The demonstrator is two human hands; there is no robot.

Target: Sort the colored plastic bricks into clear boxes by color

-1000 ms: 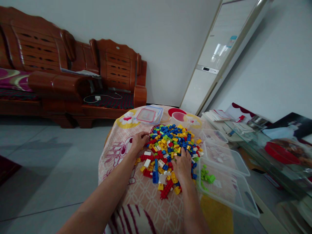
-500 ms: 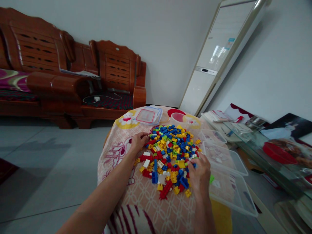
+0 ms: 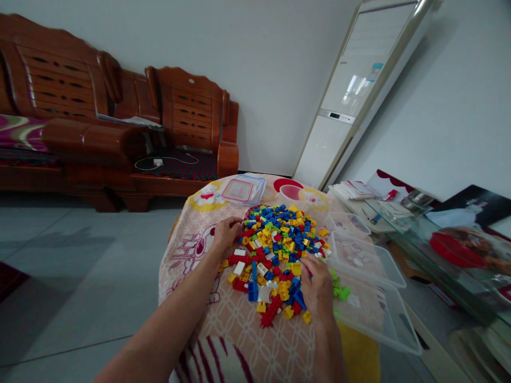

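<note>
While left hand, right hand touch one brick pile, fingers closure unclear; three tubs beside

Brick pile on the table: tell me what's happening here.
A person works at a heap of coloured toy bricks spread on a cloth-covered table. The left hand rests at the heap's far left edge. The right hand lies on the near right edge, beside a clear plastic tub holding a few green bricks. Whether either hand grips a brick cannot be seen.
</note>
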